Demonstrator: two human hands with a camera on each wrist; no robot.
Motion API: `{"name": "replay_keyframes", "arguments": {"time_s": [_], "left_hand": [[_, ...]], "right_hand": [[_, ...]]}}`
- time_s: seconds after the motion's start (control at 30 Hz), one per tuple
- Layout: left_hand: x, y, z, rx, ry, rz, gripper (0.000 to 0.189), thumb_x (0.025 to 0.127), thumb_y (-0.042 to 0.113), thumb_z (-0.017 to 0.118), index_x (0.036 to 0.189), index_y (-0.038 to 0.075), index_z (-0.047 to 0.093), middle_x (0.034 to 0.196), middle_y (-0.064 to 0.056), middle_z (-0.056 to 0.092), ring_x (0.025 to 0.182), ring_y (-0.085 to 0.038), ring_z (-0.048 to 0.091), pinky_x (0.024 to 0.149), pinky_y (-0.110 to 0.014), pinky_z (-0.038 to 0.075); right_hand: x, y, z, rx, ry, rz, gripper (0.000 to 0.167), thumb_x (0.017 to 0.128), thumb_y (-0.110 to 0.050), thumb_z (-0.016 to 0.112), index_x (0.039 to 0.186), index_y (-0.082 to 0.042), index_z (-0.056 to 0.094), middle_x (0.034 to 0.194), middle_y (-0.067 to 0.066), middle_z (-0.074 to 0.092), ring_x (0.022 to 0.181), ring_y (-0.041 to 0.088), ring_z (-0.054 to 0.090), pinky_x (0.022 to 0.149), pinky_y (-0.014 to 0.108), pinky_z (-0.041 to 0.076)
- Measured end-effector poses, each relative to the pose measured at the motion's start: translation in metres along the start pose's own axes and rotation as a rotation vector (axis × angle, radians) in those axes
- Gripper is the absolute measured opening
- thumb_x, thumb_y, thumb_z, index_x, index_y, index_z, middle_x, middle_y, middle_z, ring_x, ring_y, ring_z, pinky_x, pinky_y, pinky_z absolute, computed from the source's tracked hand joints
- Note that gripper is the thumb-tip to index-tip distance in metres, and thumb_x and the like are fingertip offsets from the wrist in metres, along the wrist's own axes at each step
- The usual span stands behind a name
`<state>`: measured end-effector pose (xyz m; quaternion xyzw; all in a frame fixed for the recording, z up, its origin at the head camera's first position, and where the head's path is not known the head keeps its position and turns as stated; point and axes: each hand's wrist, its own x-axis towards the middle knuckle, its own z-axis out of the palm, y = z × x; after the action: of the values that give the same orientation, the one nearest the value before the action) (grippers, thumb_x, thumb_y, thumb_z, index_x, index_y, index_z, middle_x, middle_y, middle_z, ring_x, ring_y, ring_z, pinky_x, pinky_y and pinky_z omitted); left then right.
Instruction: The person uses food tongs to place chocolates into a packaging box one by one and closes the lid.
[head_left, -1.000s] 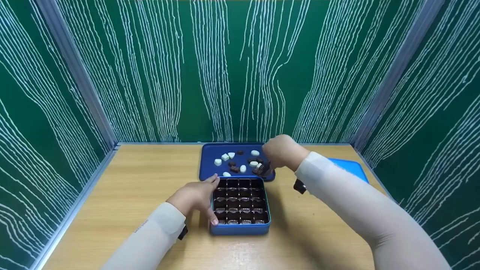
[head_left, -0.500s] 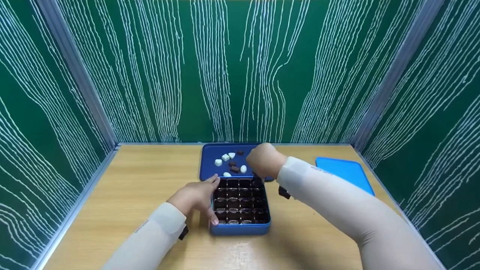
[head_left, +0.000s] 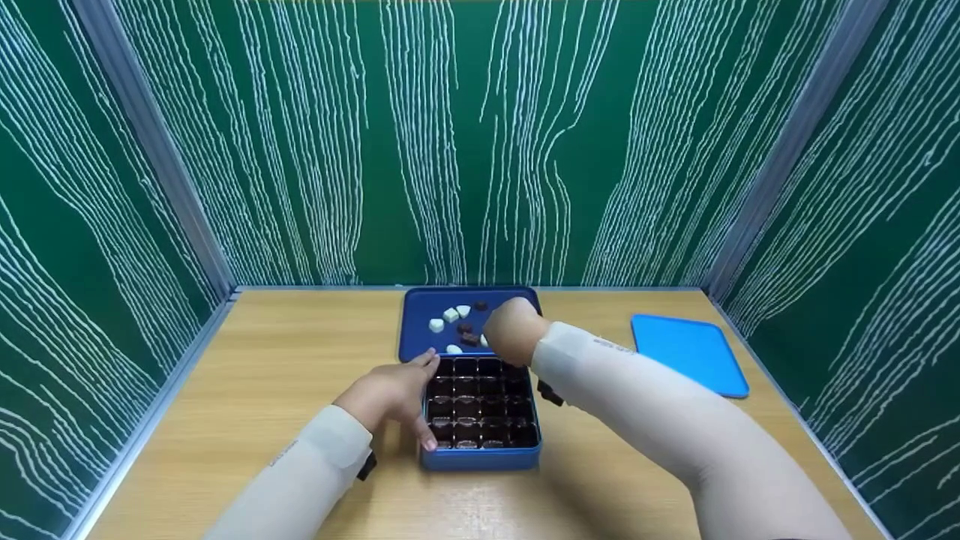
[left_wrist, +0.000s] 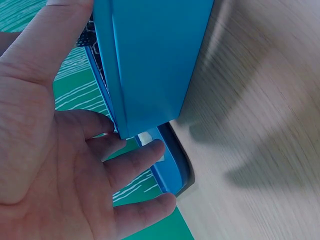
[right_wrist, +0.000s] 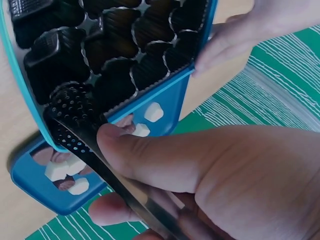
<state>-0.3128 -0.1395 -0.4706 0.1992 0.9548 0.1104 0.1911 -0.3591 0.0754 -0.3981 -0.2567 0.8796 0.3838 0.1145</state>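
Note:
My left hand (head_left: 390, 394) grips the left side of a blue tin box (head_left: 480, 459), thumb at the near corner and fingers at the far corner. A dark divided insert (head_left: 478, 409) fills the box. My right hand (head_left: 516, 330) pinches black tongs (right_wrist: 112, 175) over the box's far right corner. Their perforated tips (right_wrist: 75, 107) reach into a corner compartment; whatever lies between them is hidden. Dark chocolates (right_wrist: 45, 47) sit in compartments along that side in the right wrist view. Behind the box, white chocolates (head_left: 450, 315) and brown chocolates (head_left: 469, 339) lie on a blue tray (head_left: 417, 301).
A bright blue lid-like panel (head_left: 690, 356) lies flat on the wooden table (head_left: 300, 330) at the right. Green walls (head_left: 480, 150) with white wavy lines stand behind and on both sides. The right hand covers part of the tray.
My right hand has moved left and nearer, bringing the tongs from the tray's chocolates to the box's far right corner. The panel at right is now uncovered. My left hand has stayed put.

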Motion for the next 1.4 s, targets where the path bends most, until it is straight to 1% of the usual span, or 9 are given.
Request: {"name": "replay_keyframes", "arguments": {"time_s": [0.3,0.43,0.53,0.63,0.7,0.9,1.07,1.17,1.4], "left_hand": [[0.0,0.0,0.0,-0.018,-0.007,-0.01,0.16,0.059,0.056,0.109,0.183,0.013,0.017,0.194,-0.001,0.006,0.174,-0.04,0.029,0.137,-0.054,0.043],[-0.001,0.0,0.0,-0.025,-0.007,-0.012,0.16,0.059,0.055,0.109,0.183,0.013,0.016,0.194,-0.001,0.006,0.175,-0.039,0.028,0.138,-0.053,0.041],[-0.001,0.0,0.0,-0.033,-0.007,-0.012,0.16,0.06,0.054,0.109,0.183,0.013,0.017,0.194,-0.001,0.005,0.175,-0.039,0.027,0.139,-0.053,0.04],[-0.002,0.001,0.0,-0.04,-0.006,-0.01,0.159,0.06,0.054,0.109,0.183,0.013,0.017,0.194,-0.001,0.006,0.175,-0.039,0.028,0.139,-0.054,0.04],[-0.003,0.001,0.0,-0.04,-0.005,-0.009,0.16,0.059,0.054,0.109,0.183,0.013,0.017,0.194,-0.001,0.006,0.174,-0.04,0.029,0.138,-0.054,0.041],[-0.002,0.002,0.0,-0.046,-0.006,-0.007,0.159,0.06,0.053,0.11,0.183,0.012,0.018,0.194,-0.003,0.006,0.174,-0.042,0.03,0.137,-0.055,0.042],[-0.002,0.0,0.001,-0.061,-0.013,-0.016,0.159,0.06,0.053,0.11,0.183,0.012,0.018,0.194,-0.002,0.006,0.174,-0.041,0.03,0.137,-0.055,0.042],[-0.002,0.0,0.001,-0.064,-0.013,-0.02,0.161,0.058,0.054,0.109,0.183,0.013,0.017,0.194,0.0,0.005,0.174,-0.041,0.03,0.137,-0.056,0.042],[-0.002,0.0,0.001,-0.059,-0.015,-0.014,0.161,0.059,0.054,0.109,0.183,0.013,0.016,0.194,0.0,0.004,0.174,-0.042,0.03,0.137,-0.056,0.042]], "right_hand": [[-0.006,-0.002,0.005,0.041,0.056,0.007,0.04,0.104,-0.018,0.078,0.071,-0.018,0.054,0.064,-0.005,0.047,0.062,0.012,0.043,0.052,0.034,0.038],[-0.018,0.005,0.0,0.047,0.067,0.003,0.04,0.102,-0.026,0.084,0.074,-0.017,0.057,0.067,-0.005,0.049,0.063,0.012,0.043,0.053,0.032,0.039],[-0.03,0.017,-0.003,0.1,0.115,-0.004,0.034,0.098,-0.03,0.09,0.078,-0.017,0.067,0.07,-0.005,0.059,0.063,0.011,0.047,0.057,0.031,0.05],[-0.039,0.033,-0.005,0.236,0.135,-0.007,0.019,0.095,-0.024,0.091,0.088,-0.014,0.077,0.08,-0.004,0.071,0.067,0.012,0.054,0.07,0.035,0.063],[-0.041,0.046,-0.005,0.327,0.126,0.018,0.022,0.094,-0.027,0.093,0.096,-0.012,0.077,0.087,-0.003,0.074,0.072,0.013,0.059,0.079,0.038,0.068],[-0.032,0.079,0.011,0.417,0.077,0.127,0.039,0.095,-0.045,0.091,0.095,-0.01,0.074,0.087,0.001,0.069,0.077,0.018,0.059,0.077,0.038,0.063],[-0.016,0.082,0.034,0.418,0.086,0.139,0.049,0.09,-0.051,0.095,0.1,-0.008,0.074,0.094,0.005,0.075,0.081,0.02,0.06,0.086,0.041,0.068],[-0.008,0.079,0.045,0.431,0.076,0.141,0.044,0.09,-0.046,0.095,0.101,-0.007,0.076,0.096,0.006,0.078,0.081,0.02,0.062,0.088,0.043,0.069],[0.003,0.073,0.056,0.453,0.073,0.111,0.022,0.097,-0.028,0.086,0.095,-0.009,0.074,0.088,0.001,0.07,0.076,0.018,0.057,0.074,0.038,0.061]]}}
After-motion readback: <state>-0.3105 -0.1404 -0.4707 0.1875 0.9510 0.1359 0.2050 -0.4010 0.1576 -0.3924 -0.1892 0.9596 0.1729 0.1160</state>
